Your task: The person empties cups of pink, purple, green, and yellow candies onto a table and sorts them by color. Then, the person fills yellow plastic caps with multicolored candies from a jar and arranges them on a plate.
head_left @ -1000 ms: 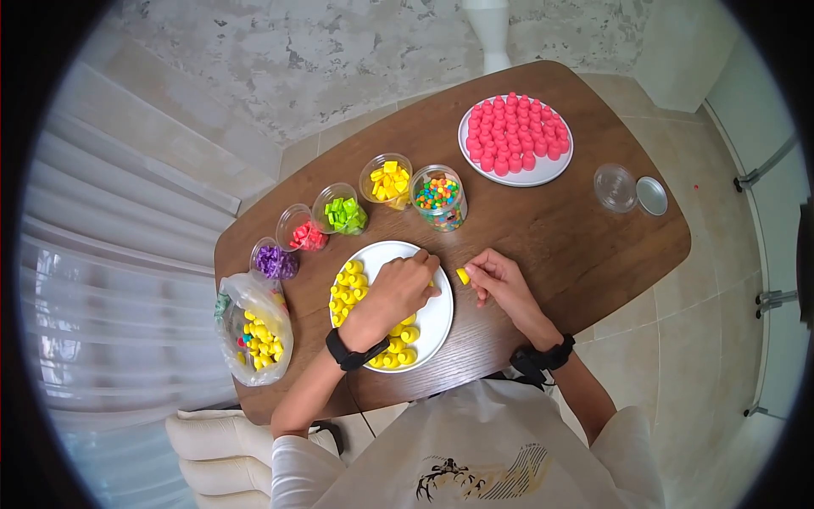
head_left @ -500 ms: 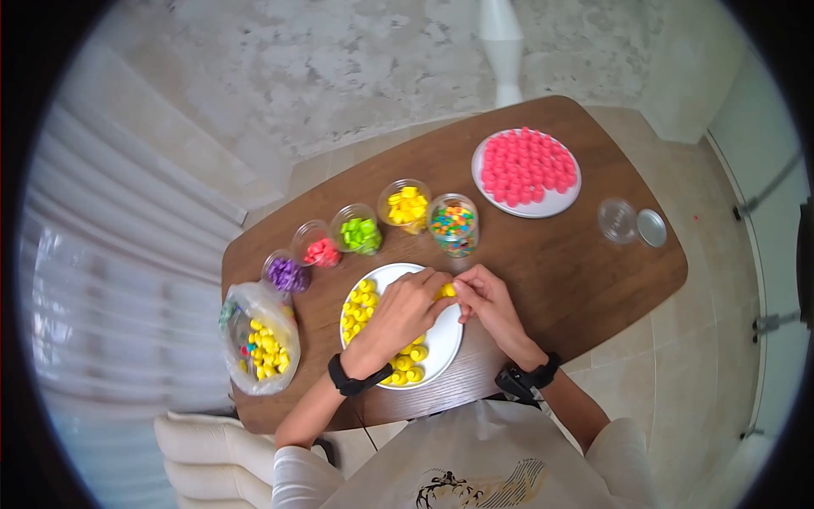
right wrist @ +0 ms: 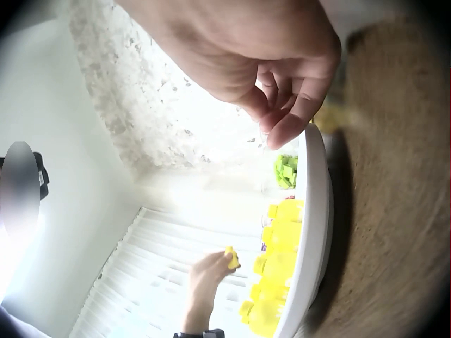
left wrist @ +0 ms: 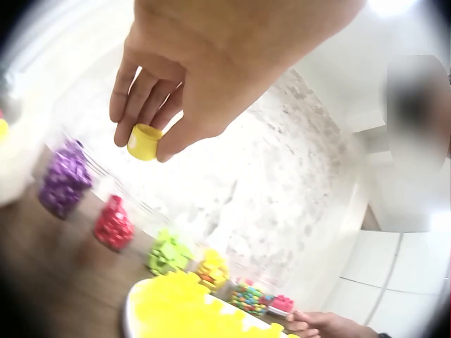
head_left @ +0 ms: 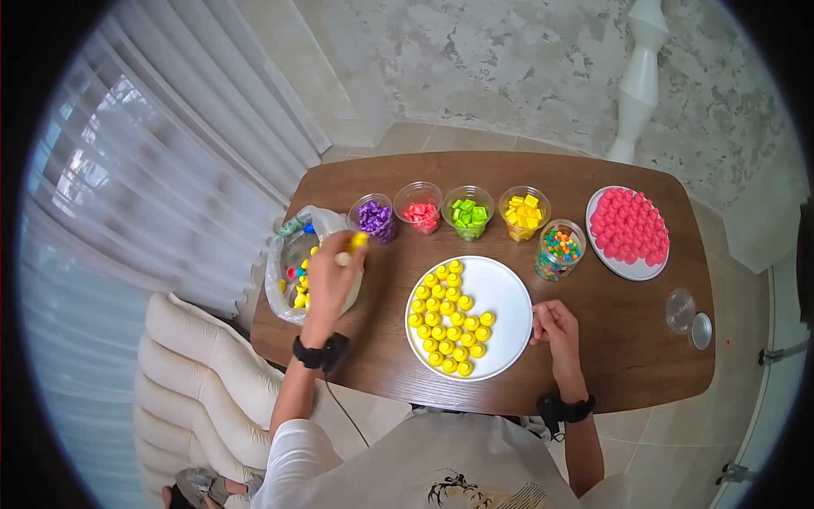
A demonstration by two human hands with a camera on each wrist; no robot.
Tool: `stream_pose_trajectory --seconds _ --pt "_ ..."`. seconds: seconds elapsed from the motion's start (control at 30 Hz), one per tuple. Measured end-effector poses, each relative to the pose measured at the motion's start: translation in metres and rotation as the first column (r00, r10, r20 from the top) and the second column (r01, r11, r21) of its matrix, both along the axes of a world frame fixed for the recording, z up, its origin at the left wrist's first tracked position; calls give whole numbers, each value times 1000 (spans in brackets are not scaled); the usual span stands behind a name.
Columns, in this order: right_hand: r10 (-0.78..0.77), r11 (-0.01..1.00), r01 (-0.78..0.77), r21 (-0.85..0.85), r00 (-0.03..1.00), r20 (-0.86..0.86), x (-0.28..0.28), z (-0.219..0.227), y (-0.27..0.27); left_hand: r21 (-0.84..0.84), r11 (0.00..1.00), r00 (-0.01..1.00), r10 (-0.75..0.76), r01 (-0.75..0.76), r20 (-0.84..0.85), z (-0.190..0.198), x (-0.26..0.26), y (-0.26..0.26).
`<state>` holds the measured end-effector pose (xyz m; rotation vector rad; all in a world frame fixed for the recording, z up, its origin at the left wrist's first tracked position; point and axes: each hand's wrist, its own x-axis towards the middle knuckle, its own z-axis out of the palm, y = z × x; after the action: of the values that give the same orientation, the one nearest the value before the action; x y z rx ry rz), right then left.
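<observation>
My left hand (head_left: 329,276) is raised over the plastic bag (head_left: 275,271) and pinches a small hollow yellow piece (left wrist: 144,142) between thumb and fingertips. In the left wrist view its round opening shows. Inside the bag lie more yellow pieces (head_left: 300,299) with a few red and blue ones. My right hand (head_left: 558,332) hovers with loosely curled fingers beside the right rim of a white plate (head_left: 507,339). In the right wrist view its thumb and index fingertips come close together, and nothing shows between them. Yellow bottle-shaped pieces (head_left: 453,333) stand in rows on the plate's left part.
Behind the plate is a row of clear cups with purple (head_left: 374,219), red (head_left: 421,214), green (head_left: 468,213) and yellow (head_left: 523,212) wrapped sweets. A jar of coloured candies (head_left: 560,252) and a plate of pink pieces (head_left: 629,227) stand rightward. Lids (head_left: 701,331) lie near the right edge.
The hands met over the plate around a yellow piece, then parted. My left hand has moved left to the bag and now holds a yellow piece; the right hand stays by the rim.
</observation>
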<state>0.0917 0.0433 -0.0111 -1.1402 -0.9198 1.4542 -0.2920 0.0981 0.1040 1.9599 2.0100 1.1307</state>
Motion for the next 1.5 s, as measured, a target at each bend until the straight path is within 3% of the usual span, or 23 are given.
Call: stream_pose_trajectory --seconds 0.07,0.1,0.17,0.23,0.3,0.47,0.53,0.63,0.7,0.73,0.77,0.8,0.83,0.87,0.93,0.97,1.03,1.1,1.17,1.27,1.4,1.47,1.5 --pt "-6 1000 6 -5 1000 -18 4 -5 1 135 982 990 134 -128 -34 -18 -50 2" --pt "-18 1000 18 -13 999 -34 6 -7 2 137 982 990 135 -129 -34 -19 -62 -1" --pt "-2 1000 1 -13 999 -34 7 -9 3 76 949 941 312 -305 -131 -23 -81 -9" --pt "19 1000 -19 -11 999 -32 7 -10 4 54 949 939 316 -312 -132 -46 -100 -7" --pt "51 999 -51 3 999 0 6 -11 5 -106 939 923 295 -328 -247 -64 -112 -4" --pt "70 997 -70 8 997 9 10 -8 3 -123 934 908 287 -336 -305 -63 -104 8" --pt "76 997 -76 5 997 13 11 -7 3 118 952 896 306 -283 -323 -57 -97 13" --pt "75 997 -75 -9 997 16 12 -5 0 212 963 940 219 -165 -263 -23 -55 14" --pt "79 997 -79 -3 997 6 12 -6 0 98 991 979 108 -92 -174 -5 -17 7" --pt "73 997 -72 -13 997 13 11 -7 -1 30 999 996 -32 35 -85 -2 1 1" --pt "101 995 -101 -8 994 38 9 -7 -2 -25 986 986 -166 166 13 -1 18 -3" --pt "130 992 -130 -2 990 61 5 -5 -1 -30 985 985 -171 172 20 0 34 -7" --pt "126 992 -125 -9 990 65 -1 1 -1 -45 958 959 -280 282 42 0 48 -12" --pt "166 984 -175 38 970 177 -8 10 -2 -57 919 920 -385 389 66 -1 62 -16" --pt "222 949 -293 116 883 413 -19 24 1 -87 892 895 -435 443 101 -6 83 -21" --pt "219 951 -289 113 882 417 -26 31 3 -101 880 884 -455 465 105 -9 91 -21" --pt "51 840 -441 315 643 764 -39 46 6 -93 862 864 -487 499 128 -17 102 -21" --pt "55 830 -477 289 585 809 -42 50 8 -83 844 844 -515 529 150 -19 110 -22" --pt "39 744 -594 306 496 867 -43 48 12 -92 824 825 -542 559 162 -19 115 -24" --pt "74 730 -632 261 453 889 -41 39 15 -127 807 815 -556 576 166 -19 118 -25" --pt "-62 717 -565 409 532 845 -34 36 24 -181 744 765 -618 644 182 -23 129 -23" --pt "164 905 -327 272 858 487 -30 40 28 -223 687 721 -641 692 264 -20 142 -24" --pt "158 907 -322 273 859 487 -29 42 27 -223 683 717 -645 696 263 -18 149 -25"
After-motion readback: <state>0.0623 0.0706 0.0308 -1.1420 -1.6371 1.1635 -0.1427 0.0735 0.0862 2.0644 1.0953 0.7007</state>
